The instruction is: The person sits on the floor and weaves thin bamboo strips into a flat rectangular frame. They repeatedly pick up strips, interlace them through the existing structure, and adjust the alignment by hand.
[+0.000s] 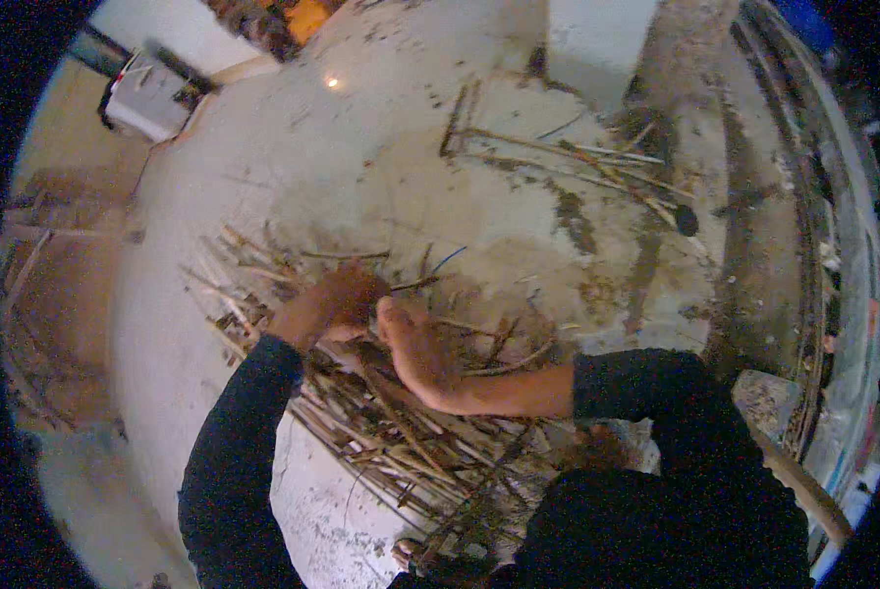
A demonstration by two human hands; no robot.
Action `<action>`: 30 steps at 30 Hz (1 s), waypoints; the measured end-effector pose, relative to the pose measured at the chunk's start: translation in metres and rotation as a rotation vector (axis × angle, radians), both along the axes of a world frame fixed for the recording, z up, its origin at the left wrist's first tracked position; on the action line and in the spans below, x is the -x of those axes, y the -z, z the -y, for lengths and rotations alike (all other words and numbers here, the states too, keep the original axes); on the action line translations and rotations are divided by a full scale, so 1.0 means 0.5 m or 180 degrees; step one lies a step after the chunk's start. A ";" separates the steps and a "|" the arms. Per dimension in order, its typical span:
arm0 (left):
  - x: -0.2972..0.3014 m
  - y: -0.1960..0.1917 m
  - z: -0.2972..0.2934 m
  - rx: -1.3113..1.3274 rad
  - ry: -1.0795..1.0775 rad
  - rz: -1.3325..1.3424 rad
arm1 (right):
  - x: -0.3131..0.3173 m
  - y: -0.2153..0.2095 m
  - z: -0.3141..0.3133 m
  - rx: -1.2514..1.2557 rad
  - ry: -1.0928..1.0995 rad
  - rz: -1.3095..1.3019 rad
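Observation:
A long pile of thin brown sticks [401, 442] lies on the pale floor in front of me, running from the upper left down toward my feet. My left hand [347, 299] is over the pile's upper part, its fingers curled inward. Close against it is my right hand [420, 358], with the thumb side up and the fingers bent toward the left one. Both look closed, but what is between them is hidden and slightly blurred. A short dark stick [415, 285] shows just beside my left hand. Near it a thin blue strip [450, 258] points up.
More loose sticks [597, 167] are scattered on the floor at the far right. A white block or pillar [597, 44] stands behind them. At the far left is a grey-white box-like object [150, 96]. A wooden handle [803, 481] slants at my right side.

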State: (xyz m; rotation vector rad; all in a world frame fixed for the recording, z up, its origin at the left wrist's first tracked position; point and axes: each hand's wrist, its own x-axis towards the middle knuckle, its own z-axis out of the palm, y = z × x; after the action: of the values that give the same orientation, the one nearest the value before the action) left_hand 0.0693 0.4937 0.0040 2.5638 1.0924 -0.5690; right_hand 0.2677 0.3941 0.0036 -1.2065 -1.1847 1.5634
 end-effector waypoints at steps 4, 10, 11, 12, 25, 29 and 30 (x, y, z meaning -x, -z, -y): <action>-0.041 -0.060 0.021 0.1242 -0.0768 0.0599 | -0.010 -0.010 0.010 -0.0185 0.0205 -0.0433; -0.086 -0.094 0.069 0.0929 -0.0953 0.0412 | -0.027 -0.033 -0.031 -0.0799 0.0206 0.0447; -0.085 -0.088 0.071 0.0996 -0.0973 0.0458 | -0.031 -0.033 -0.036 -0.1189 0.0313 0.0490; -0.079 -0.081 0.073 0.1060 -0.0990 0.0502 | -0.035 -0.032 -0.040 -0.1378 0.0267 0.0632; -0.125 -0.120 0.114 0.0427 -0.1022 0.0914 | -0.500 0.119 -0.281 -0.1733 0.0041 0.3155; -0.134 -0.120 0.122 -0.0063 -0.0886 0.0618 | -0.721 0.208 -0.291 -0.1362 0.0779 0.4970; -0.133 -0.120 0.118 0.0065 -0.0890 0.0363 | -0.752 0.220 -0.295 -0.1367 0.0683 0.4949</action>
State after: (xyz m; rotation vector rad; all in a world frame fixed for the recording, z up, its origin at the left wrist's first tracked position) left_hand 0.1356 0.4346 0.0639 2.3372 1.3641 -0.3575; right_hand 0.6440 0.5418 -0.1061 -2.1411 -2.0006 -0.1047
